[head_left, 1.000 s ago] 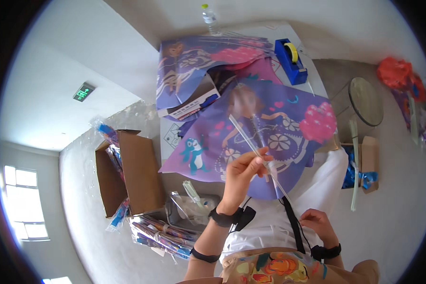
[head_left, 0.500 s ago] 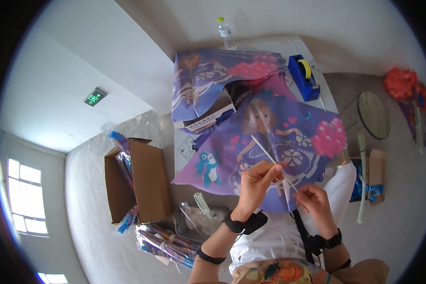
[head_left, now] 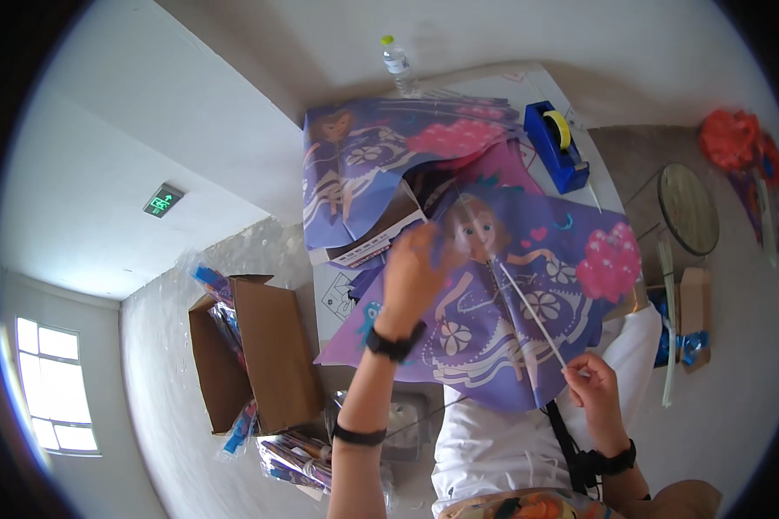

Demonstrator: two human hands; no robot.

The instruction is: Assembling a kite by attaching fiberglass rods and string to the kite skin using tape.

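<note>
A purple kite sail (head_left: 459, 337) printed with a doll-like figure and pink hearts is spread over the table and my lap. My right hand (head_left: 590, 389), at the sail's lower edge, pinches the near end of a thin white rod (head_left: 532, 313). The rod slants up and left across the sail. My left hand (head_left: 417, 275) is over the sail's left part, by the opening of a small carton (head_left: 376, 244); motion blurs its fingers, so what it may hold cannot be made out. More printed sails (head_left: 363, 164) lie stacked over that carton.
A blue tape dispenser (head_left: 556, 147) and a water bottle (head_left: 396, 65) stand toward the table's far side. Left on the floor are a cardboard box (head_left: 277, 355) and wrapped bundles (head_left: 294, 463). At right are a round stool (head_left: 689, 209), an open box (head_left: 694, 316) and pale rods (head_left: 666, 346).
My left hand has left the white rod and moved up and left to the small carton. My right hand keeps the rod, shifting slightly right and down.
</note>
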